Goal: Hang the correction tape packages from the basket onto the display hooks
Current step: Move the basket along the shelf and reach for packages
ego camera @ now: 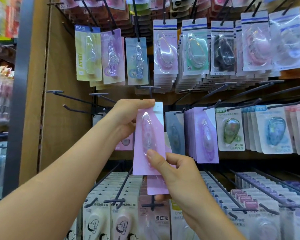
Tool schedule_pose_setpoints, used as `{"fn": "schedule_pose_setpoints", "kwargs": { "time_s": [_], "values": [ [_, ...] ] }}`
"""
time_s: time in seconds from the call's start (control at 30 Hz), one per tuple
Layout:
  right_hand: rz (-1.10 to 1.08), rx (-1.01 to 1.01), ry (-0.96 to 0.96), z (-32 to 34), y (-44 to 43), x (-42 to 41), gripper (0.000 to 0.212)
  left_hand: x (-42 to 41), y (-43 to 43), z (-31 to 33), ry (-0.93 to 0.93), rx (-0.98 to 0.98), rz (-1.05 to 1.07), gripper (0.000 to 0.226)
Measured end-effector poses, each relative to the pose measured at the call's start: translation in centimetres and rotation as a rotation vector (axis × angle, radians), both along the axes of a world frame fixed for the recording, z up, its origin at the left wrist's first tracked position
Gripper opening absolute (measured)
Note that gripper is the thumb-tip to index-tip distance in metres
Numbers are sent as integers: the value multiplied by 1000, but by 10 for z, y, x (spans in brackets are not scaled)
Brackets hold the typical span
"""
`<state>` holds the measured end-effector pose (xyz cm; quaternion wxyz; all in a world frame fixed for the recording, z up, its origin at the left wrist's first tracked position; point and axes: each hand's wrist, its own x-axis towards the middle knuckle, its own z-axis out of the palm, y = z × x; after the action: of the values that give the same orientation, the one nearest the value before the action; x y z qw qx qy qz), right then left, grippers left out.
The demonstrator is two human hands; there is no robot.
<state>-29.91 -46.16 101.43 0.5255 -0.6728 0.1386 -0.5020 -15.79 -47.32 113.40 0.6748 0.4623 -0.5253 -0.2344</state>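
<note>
At the centre of the display wall, the left hand (128, 116) pinches the upper left corner of a pink card package with a clear plastic blister holding a correction tape (151, 132); its fingers are curled over the card's top edge. The right hand (177, 170) grips the lower end of the same package: the thumb presses on the front of the blister and the fingers are curled behind the card. A second pink card package (157, 186) sticks out below the first and sits in the fingers of the right hand.

The held package is upright, raised in front of the shelf. Its white top strip lies just below the tip of a black wire hook with a crossbar (150, 90). Whether the hook passes through the card's hole cannot be told.

Behind the left hand, a pink package (126, 142) hangs against the panel. Just right of the held package hangs a grey-blue package (174, 132), then a row of lavender packages (206, 135). Bare black hooks (71, 98) project from the brown panel (64, 127) on the left. A yellow package marked PLUS (88, 52) hangs in the row above.
</note>
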Motion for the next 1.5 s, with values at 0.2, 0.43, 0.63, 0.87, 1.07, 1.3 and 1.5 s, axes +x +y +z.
{"fn": "schedule_pose_setpoints", "kwargs": {
  "time_s": [0.2, 0.43, 0.63, 0.87, 1.07, 1.3, 1.5],
  "values": [
    [-41, 5, -17, 1, -10, 1, 34, 2, 2, -27, 39, -4, 1, 32],
    [-167, -49, 118, 6, -24, 6, 42, 17, 23, -65, -144, 54, -153, 40],
    [-411, -184, 286, -1, -37, -17, 29, 28, -15, -54, -170, 109, -15, 25],
    [-401, -203, 204, -10, -48, -38, 83, 42, -93, -52, -295, 241, 126, 31],
    [-269, -46, 17, -16, -64, -42, 28, 41, -132, -49, -515, 279, 343, 36],
    [-182, 28, 8, -15, -70, -43, 11, 32, -129, -50, -720, 367, 463, 29],
    [-136, 55, 47, -15, -68, -35, 19, 15, -37, -38, -257, 14, 134, 35]
  ]
}}
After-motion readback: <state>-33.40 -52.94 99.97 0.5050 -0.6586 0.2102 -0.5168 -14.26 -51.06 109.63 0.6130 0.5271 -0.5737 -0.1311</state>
